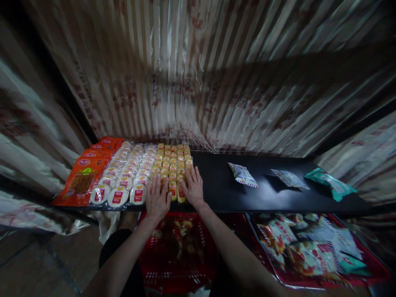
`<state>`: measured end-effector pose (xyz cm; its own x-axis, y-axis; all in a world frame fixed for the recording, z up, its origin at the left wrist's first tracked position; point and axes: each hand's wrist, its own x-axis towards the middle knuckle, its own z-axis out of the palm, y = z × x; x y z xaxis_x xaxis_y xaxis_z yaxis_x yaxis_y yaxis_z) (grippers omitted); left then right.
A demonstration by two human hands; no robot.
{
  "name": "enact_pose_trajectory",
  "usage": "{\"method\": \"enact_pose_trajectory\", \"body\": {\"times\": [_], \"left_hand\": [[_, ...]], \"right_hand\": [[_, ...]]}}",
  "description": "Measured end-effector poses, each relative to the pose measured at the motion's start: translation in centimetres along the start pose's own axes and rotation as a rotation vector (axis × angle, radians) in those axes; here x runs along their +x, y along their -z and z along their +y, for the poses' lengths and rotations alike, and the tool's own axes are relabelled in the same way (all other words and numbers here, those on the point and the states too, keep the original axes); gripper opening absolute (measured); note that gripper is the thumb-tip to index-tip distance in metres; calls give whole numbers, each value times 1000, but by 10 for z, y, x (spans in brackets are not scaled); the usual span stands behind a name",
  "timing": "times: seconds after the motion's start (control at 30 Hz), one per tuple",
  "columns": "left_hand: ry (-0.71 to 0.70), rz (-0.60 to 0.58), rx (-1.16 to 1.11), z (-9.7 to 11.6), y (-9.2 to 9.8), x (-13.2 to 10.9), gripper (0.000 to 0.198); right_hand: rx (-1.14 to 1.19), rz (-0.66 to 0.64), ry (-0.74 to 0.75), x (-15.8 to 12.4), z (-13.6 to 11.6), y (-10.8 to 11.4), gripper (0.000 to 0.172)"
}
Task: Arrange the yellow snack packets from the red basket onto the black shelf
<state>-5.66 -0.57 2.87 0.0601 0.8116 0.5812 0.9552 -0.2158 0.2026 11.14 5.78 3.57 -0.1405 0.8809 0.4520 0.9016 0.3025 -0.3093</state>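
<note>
Both my hands lie flat on rows of small yellow-wrapped snacks point(174, 159) lined up on a black shelf point(213, 177). My left hand point(158, 198) rests along the left side of these rows, fingers stretched out. On their right edge is my right hand point(193, 187), its fingers apart and nothing held. Left of my hands stand rows of round white packaged crackers point(118, 196) with red labels. Orange snack bags point(82, 179) overlap one another at the shelf's left end.
Farther right on the shelf lie two white-blue packets point(243, 175) and a teal packet point(331, 183). Below are a red basket point(154, 276) with a few items and another holding snack bags point(312, 251). Striped plastic sheeting point(173, 82) hangs behind.
</note>
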Motion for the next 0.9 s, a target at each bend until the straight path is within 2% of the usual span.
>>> {"method": "enact_pose_trajectory", "body": {"times": [0.2, 0.47, 0.63, 0.77, 0.9], "left_hand": [[22, -41, -10, 1, -6, 25, 52], [16, -37, -38, -4, -18, 23, 49], [4, -22, -28, -5, -16, 24, 51], [-9, -13, -14, 1, -7, 20, 53], [-18, 9, -35, 14, 1, -8, 52]], "right_hand": [[-47, -73, 48, 17, -2, -2, 53], [8, -38, 66, 16, 3, -14, 51], [51, 9, 50, 16, 2, -6, 51], [134, 121, -78, 4, 9, 2, 53], [249, 224, -186, -29, 24, 6, 54]]}}
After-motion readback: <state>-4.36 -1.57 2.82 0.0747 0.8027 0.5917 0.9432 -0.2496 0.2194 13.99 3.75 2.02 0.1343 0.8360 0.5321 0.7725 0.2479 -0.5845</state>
